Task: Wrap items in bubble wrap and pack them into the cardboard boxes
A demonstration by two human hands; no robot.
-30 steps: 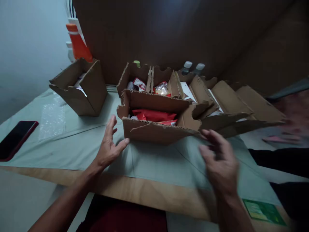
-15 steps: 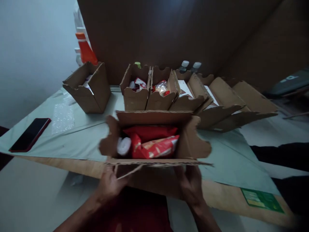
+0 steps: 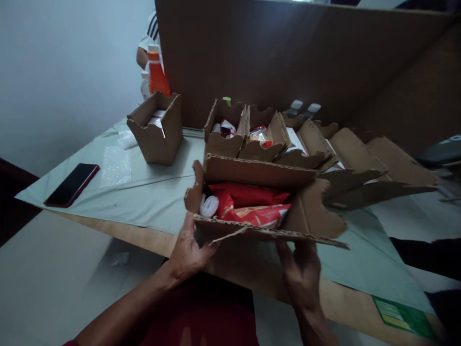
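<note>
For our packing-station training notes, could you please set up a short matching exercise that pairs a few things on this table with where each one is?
Things:
1. held cardboard box
2. phone
3. orange bottle
4. green card

Places:
A. far left of the table, behind a lone open box
B. near right edge of the table
C. in the left hand and right hand, at the table's near edge
D. flat on the cloth at the left, beside a clear plastic sheet

Pairs: 1-C, 2-D, 3-A, 4-B
</note>
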